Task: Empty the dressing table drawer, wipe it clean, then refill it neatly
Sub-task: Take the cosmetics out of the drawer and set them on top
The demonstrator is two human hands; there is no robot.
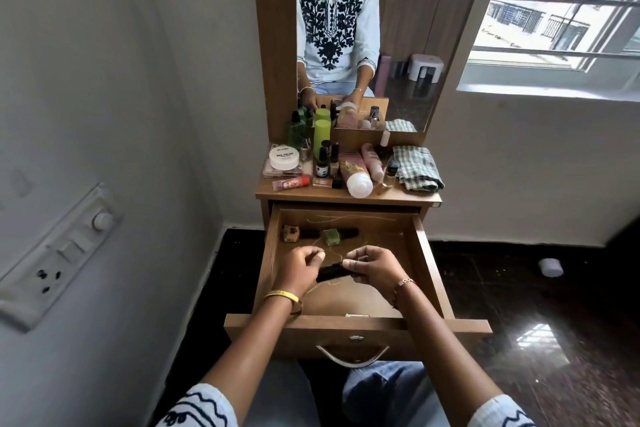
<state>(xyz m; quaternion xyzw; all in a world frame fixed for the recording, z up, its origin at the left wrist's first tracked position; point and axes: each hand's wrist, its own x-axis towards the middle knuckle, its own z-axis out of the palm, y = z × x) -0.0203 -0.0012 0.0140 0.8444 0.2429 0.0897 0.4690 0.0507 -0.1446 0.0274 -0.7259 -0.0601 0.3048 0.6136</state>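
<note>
Here — two hands (337,265), one black hair-tie (333,271).

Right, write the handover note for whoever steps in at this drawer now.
Left hand: pinches a pale thread. Right hand: grips a black hair piece over the open drawer.
Most cosmetics already stand on the tabletop, beside the checked cloth.
In the drawer: a small box, a green item, a dark stick, loose threads.
Left: clear these, wipe, refill neatly.
</note>
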